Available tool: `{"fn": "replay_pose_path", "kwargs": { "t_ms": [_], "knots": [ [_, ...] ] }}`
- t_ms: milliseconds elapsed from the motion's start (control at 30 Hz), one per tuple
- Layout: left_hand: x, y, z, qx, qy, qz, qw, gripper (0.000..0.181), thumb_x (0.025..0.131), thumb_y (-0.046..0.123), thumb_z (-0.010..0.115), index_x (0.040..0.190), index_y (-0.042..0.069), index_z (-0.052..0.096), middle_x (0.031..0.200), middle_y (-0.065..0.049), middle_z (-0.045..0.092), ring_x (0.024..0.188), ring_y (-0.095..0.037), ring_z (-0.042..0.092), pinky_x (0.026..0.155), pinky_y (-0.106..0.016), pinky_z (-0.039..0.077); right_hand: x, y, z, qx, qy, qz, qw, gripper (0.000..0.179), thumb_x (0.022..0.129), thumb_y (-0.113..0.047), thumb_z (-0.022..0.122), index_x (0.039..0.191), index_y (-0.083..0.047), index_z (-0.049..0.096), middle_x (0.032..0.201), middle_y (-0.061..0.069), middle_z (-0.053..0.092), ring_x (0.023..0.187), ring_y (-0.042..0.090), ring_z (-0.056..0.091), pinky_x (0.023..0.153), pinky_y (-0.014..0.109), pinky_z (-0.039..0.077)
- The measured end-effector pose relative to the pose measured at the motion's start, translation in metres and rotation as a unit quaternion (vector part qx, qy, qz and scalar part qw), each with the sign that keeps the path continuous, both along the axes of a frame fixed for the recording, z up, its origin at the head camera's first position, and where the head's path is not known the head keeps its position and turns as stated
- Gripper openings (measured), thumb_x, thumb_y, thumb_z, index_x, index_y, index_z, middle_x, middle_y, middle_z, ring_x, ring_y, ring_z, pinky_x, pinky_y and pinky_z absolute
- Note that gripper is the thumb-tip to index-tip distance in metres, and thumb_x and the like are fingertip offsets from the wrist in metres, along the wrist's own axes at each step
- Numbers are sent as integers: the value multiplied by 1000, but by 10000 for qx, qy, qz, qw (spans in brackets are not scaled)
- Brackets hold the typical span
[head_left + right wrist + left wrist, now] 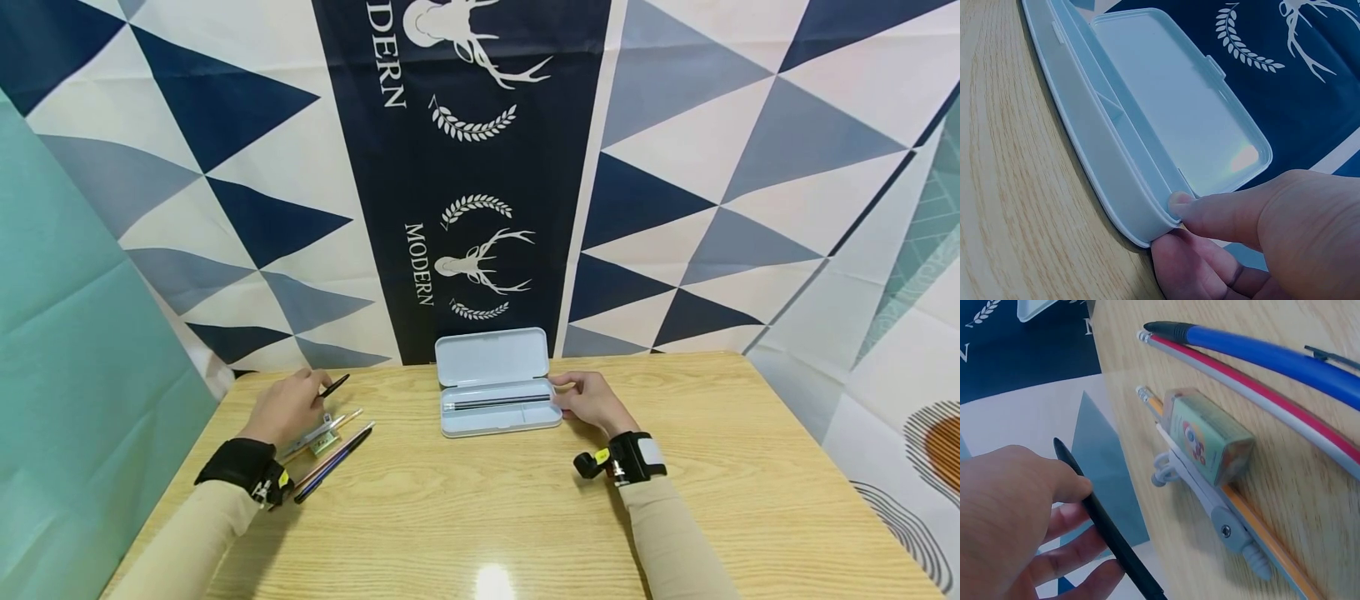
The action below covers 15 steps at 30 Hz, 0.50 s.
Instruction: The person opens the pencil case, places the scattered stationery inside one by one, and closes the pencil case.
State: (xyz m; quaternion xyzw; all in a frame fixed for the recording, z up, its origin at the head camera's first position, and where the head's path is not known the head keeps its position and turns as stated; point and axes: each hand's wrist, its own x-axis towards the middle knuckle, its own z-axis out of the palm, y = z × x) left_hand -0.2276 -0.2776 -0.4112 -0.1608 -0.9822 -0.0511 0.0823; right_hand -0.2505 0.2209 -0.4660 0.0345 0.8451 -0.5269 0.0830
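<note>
At the table's left side my left hand (281,408) pinches a slim black pen (1113,534) between thumb and fingers, raised above the other stationery. Beneath and beside it lie a grey drawing compass (1210,506), a boxy green eraser (1200,434), an orange pencil (1272,544), a red-and-white pencil (1254,387) and a blue pen (1254,353) with a black tip. My right hand (592,400) grips the right end of a light blue pencil case (495,431), thumb over its rim and fingers outside. The case's lid (492,358) stands raised, and a black pencil (498,402) lies inside.
The wooden table (465,508) meets a patterned cloth backdrop (660,183) right behind the case. A teal cloth (82,375) hangs along the left edge. Inside the case, a low divider (1110,106) splits off a small compartment.
</note>
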Motion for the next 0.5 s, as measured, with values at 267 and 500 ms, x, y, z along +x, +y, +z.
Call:
{"fn": "replay_pose_path", "kwargs": {
  "t_ms": [267,500],
  "knots": [
    [5,12,-2,-288,505,-350,9977,24,100,2,79,124,5,76,112,-18,78,73,-22,68,58,-34,50,0,0,0,1,-37,-25,10000,48,104,-2,75,151,2,68,82,2,58,73,14,60,67,21,55],
    [9,21,0,-271,794,-555,9949,24,99,0,79,121,7,76,109,-15,78,77,-23,71,57,-35,52,-1,0,0,52,-50,-39,10000,48,103,-2,75,150,2,69,82,2,59,72,13,60,66,21,54]
  ]
}}
